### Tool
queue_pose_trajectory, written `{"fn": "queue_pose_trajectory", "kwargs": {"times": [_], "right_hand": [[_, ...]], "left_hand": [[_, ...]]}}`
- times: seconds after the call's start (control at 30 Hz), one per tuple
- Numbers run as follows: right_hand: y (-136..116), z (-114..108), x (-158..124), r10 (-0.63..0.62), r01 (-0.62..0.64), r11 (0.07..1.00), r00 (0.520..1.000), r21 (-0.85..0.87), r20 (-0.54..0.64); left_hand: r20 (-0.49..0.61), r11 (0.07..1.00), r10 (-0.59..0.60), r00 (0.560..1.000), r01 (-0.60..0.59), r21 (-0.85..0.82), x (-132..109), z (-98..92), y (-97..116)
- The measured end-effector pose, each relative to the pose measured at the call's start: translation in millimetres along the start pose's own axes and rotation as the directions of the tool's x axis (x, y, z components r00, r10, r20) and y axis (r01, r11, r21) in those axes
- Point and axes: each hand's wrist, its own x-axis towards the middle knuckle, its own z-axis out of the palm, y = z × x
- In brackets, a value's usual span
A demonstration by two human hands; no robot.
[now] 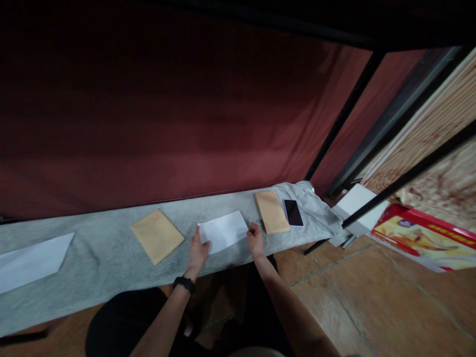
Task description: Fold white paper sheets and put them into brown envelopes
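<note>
A white sheet of paper (223, 230), seemingly folded, lies before me at a slight slant over the grey cloth. My left hand (199, 252) grips its left end, thumb on top. At the opposite end, my right hand (255, 241) pinches the right edge with curled fingers. One brown paper envelope (157, 236) rests to the left of my left hand. Just beyond my right hand is a brown envelope stack (272, 212), with a dark-screened phone (293, 213) beside it.
More white paper (33, 263) lies at the far left of the cloth-covered narrow table (100, 248). A dark red wall (186, 124) rises behind. Black metal bars (345, 114) stand at the right, near a white box (359, 206) and a red-and-yellow carton (427, 238).
</note>
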Motion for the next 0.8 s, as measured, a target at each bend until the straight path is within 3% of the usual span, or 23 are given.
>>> {"fn": "queue_pose_trajectory", "kwargs": {"times": [0.07,0.13,0.2,0.3,0.4,0.47,0.6,0.8], "right_hand": [[1.6,-3.4,-3.0,-0.066,0.067,0.988,0.998,-0.140,0.009],[1.1,-1.5,-7.5,-0.168,0.188,0.934,0.982,-0.305,0.091],[-0.7,6.4,-11.9,-0.258,0.345,0.826,0.934,-0.446,0.246],[-4.1,26.0,-14.9,-0.284,0.516,0.677,0.841,-0.524,0.461],[-5.6,45.7,-11.5,-0.242,0.612,0.566,0.764,-0.552,0.599],[-4.2,54.4,-7.1,-0.212,0.641,0.518,0.738,-0.566,0.641],[4.6,56.2,0.7,-0.227,0.656,0.458,0.739,-0.600,0.635],[18.3,36.2,5.7,-0.283,0.577,0.470,0.816,-0.669,0.504]], "left_hand": [[0.013,0.995,-0.007,1.000,0.005,0.104,-1.7,3.1,-4.3],[0.024,0.985,0.028,0.999,-0.032,0.168,-4.9,4.9,-5.4],[0.000,0.961,0.100,0.995,-0.097,0.261,-8.5,6.2,-3.1],[-0.039,0.879,0.211,0.977,-0.172,0.444,-12.8,11.2,5.4],[0.082,0.796,0.309,0.948,-0.305,0.523,-14.8,23.9,14.7],[0.193,0.777,0.304,0.933,-0.360,0.516,-14.4,34.3,16.9],[0.219,0.788,0.250,0.943,-0.330,0.520,-10.2,44.0,4.2],[0.119,0.837,0.270,0.956,-0.294,0.461,-2.4,30.4,-24.0]]}}
